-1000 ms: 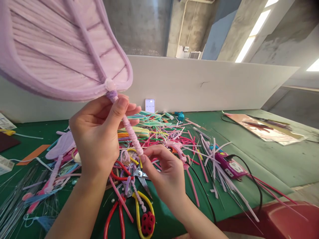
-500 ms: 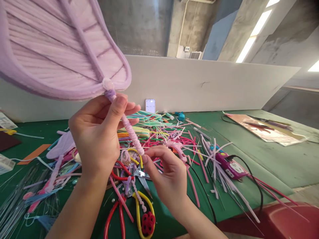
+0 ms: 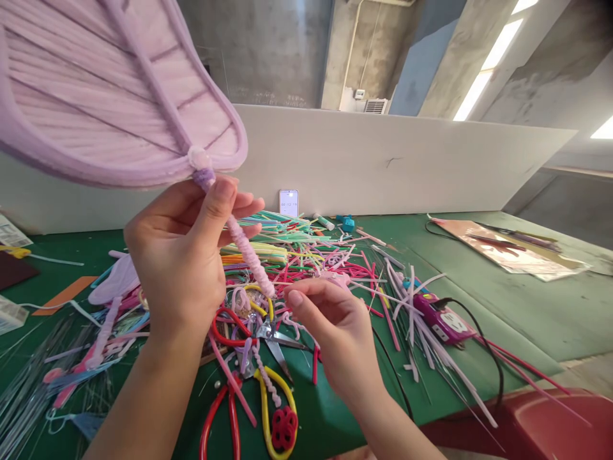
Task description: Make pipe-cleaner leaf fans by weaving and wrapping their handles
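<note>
My left hand (image 3: 184, 255) grips the fuzzy pale-pink handle of a lilac fan (image 3: 143, 83) that looks made of pipe cleaners. The fan's broad face tilts up to the upper left, partly out of frame. Its wrapped handle (image 3: 249, 252) slants down to the right, with a purple band near the top. Just right of the handle's lower end is my right hand (image 3: 338, 326), thumb and forefinger pinched together; whether something thin is between them I cannot make out. Below lie scissors with red and yellow handles (image 3: 272, 332) and red-handled pliers (image 3: 220, 415).
Pipe cleaners (image 3: 287, 233) in many colours cover the green table (image 3: 479, 306). A pink glue gun (image 3: 335, 278) is partly hidden behind my right hand. A purple power strip (image 3: 443, 319) with a black cord lies right. A phone (image 3: 288, 202) leans against the white board (image 3: 383, 166).
My right hand has come away from the handle's lower end, moving slightly right. The fan and my left hand have shifted a little left.
</note>
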Tool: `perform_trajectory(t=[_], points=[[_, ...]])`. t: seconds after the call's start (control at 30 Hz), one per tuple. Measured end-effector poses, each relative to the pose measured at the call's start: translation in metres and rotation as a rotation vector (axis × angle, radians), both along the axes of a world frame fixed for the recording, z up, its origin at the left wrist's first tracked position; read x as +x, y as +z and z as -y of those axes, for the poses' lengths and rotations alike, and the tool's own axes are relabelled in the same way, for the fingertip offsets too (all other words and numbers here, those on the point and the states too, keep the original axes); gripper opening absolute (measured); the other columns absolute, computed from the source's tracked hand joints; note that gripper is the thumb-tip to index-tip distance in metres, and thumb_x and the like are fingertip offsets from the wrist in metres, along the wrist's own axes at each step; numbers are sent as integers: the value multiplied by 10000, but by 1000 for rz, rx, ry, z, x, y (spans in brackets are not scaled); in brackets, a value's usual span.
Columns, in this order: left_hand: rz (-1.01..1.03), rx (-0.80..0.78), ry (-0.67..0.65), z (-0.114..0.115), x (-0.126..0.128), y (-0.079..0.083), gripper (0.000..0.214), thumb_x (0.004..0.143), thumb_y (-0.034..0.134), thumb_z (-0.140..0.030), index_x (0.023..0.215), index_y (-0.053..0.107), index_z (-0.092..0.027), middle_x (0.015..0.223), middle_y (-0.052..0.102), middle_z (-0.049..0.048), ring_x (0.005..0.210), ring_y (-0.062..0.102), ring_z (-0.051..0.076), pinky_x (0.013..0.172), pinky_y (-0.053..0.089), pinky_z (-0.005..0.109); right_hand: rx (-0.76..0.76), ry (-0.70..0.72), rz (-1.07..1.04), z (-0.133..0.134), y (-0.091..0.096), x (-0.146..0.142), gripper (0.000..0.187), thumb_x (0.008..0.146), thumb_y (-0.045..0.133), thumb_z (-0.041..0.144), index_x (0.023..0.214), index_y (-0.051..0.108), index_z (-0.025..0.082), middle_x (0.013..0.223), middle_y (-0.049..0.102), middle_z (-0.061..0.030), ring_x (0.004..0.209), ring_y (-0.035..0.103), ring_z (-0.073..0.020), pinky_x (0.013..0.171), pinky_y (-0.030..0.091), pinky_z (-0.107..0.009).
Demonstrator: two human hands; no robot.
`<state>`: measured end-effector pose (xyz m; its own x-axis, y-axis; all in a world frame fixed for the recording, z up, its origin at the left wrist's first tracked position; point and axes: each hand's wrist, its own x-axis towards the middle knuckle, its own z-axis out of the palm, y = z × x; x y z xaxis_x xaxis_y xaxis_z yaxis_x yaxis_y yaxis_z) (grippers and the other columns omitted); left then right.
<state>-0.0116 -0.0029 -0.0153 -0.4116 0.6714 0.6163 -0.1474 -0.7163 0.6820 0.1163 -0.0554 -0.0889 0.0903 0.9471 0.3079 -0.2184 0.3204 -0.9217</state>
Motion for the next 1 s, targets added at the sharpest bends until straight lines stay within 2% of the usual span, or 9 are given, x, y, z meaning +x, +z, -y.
perform_trajectory(t=[0.07, 0.17, 0.27, 0.37, 0.43, 0.67, 0.73, 0.87, 1.0], points=[[4, -3, -12, -1, 0, 0, 74, 779, 786, -245, 730, 750, -203, 650, 726, -26, 596, 727, 132, 445, 581, 177, -82, 56, -54, -4, -1, 1, 122, 782, 753, 315, 767, 733, 196, 722, 712, -18, 601, 596, -113, 503, 479, -209], [-2, 8, 6, -2, 0, 0, 74, 771, 789, -247, 727, 750, -202, 639, 726, -30, 587, 728, 136, 437, 582, 177, -64, 69, -36, -6, -4, -1, 124, 782, 753, 310, 787, 729, 188, 773, 728, -30, 657, 636, -128, 563, 523, -223], [-14, 23, 33, -3, 0, -1, 97, 757, 799, -278, 727, 747, -201, 634, 729, -34, 576, 727, 139, 422, 578, 172, 142, -63, 105, -3, -6, -6, 37, 816, 711, 221, 843, 718, 198, 822, 723, -33, 745, 668, -148, 639, 558, -252], [-18, 21, 52, -4, 1, -3, 119, 750, 803, -300, 730, 748, -197, 635, 730, -32, 571, 728, 142, 417, 576, 167, 441, -284, 304, 0, -7, -9, 125, 809, 683, 100, 879, 711, 200, 841, 708, -40, 774, 675, -153, 676, 568, -271], [-20, 17, 68, -4, 1, -4, 138, 750, 801, -318, 727, 748, -193, 636, 730, -26, 574, 731, 149, 409, 570, 164, 584, -366, 400, 1, -6, -10, 178, 808, 663, 47, 894, 708, 196, 843, 703, -50, 761, 677, -151, 683, 573, -280], [-39, -41, 26, -8, -2, -7, 110, 752, 804, -267, 725, 737, -183, 676, 736, -6, 643, 748, 166, 470, 597, 180, 796, -475, 644, -1, -10, -11, 235, 795, 657, 25, 986, 666, 161, 866, 692, -89, 779, 650, -180, 688, 571, -334], [-31, -63, 4, -10, -2, -7, 110, 750, 805, -255, 718, 730, -182, 672, 733, -5, 650, 749, 169, 480, 603, 182, 807, -508, 682, -4, -12, -13, 223, 796, 677, 59, 989, 646, 167, 872, 691, -89, 798, 646, -191, 704, 572, -350], [-2, -87, 0, -11, -1, -8, 137, 729, 822, -269, 696, 712, -193, 639, 714, -20, 596, 736, 156, 467, 597, 183, 708, -554, 611, -9, -16, -17, 229, 800, 728, 171, 995, 610, 186, 906, 665, -87, 838, 654, -200, 699, 579, -343], [13, -78, 23, -11, 0, -8, 169, 722, 824, -295, 683, 694, -194, 629, 707, -22, 577, 729, 151, 439, 579, 176, 730, -532, 564, -9, -17, -19, 198, 808, 714, 116, 961, 610, 187, 857, 664, -63, 789, 654, -169, 678, 568, -303]])
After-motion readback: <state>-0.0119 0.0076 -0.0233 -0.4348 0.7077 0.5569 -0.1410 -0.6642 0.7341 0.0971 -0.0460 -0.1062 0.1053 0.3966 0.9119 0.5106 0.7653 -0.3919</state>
